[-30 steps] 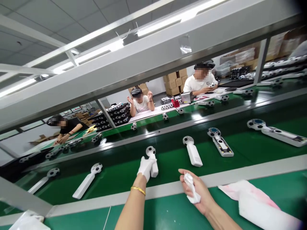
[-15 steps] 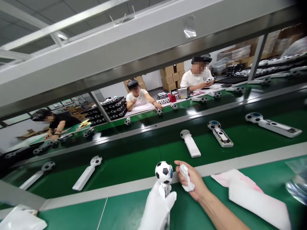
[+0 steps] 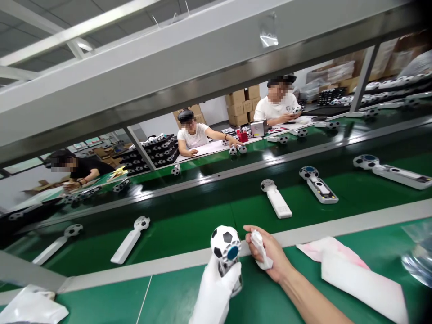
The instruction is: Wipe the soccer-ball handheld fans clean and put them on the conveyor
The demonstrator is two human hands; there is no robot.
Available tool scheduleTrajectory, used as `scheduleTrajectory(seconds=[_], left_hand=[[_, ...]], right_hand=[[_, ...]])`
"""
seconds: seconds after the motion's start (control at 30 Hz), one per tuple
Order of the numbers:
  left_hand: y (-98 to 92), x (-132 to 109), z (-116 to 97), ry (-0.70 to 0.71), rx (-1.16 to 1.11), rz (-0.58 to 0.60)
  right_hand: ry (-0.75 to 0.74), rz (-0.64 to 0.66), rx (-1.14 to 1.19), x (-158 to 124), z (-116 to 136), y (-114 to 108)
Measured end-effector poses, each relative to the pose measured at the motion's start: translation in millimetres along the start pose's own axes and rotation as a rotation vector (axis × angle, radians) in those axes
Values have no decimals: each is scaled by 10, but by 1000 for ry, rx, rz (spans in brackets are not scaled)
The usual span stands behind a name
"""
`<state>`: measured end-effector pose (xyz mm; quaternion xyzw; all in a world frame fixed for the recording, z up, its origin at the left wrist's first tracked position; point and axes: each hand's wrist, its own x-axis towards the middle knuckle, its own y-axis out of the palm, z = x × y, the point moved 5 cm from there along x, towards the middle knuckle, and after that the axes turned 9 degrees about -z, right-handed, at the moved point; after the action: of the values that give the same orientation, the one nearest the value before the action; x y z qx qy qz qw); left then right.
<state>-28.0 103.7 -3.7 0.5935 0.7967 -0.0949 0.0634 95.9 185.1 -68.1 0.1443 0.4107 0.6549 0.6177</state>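
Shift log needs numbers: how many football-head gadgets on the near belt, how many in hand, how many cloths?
Gadgets on the near belt: 5
Gadget in the left hand: 1
Wipe in the right hand: 1
Cloth on the bench: 1
Total: 8

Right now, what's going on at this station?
The person's gloved left hand holds a soccer-ball-headed device upright above the green bench. The bare right hand grips a small white wipe close beside the ball. Similar units lie on the conveyor belt, a pink-stained cloth lies to the right, and co-workers sit across the line.
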Motion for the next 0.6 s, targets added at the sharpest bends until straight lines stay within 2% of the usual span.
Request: scheduleTrajectory(seconds=[0.1, 0.23, 0.4, 0.6], left_hand=[[-48, 46, 43, 15, -263, 112], [-107, 49, 56, -60, -556, 194], [-140, 67, 53, -137, -730, 118], [-225, 77, 68, -216, -546, -40]], right_hand=[[27, 60, -81, -72, -28, 85], [174, 278, -396, -233, -183, 206], [374, 577, -526, -453, -316, 237], [491, 671, -593, -635, -312, 316]])
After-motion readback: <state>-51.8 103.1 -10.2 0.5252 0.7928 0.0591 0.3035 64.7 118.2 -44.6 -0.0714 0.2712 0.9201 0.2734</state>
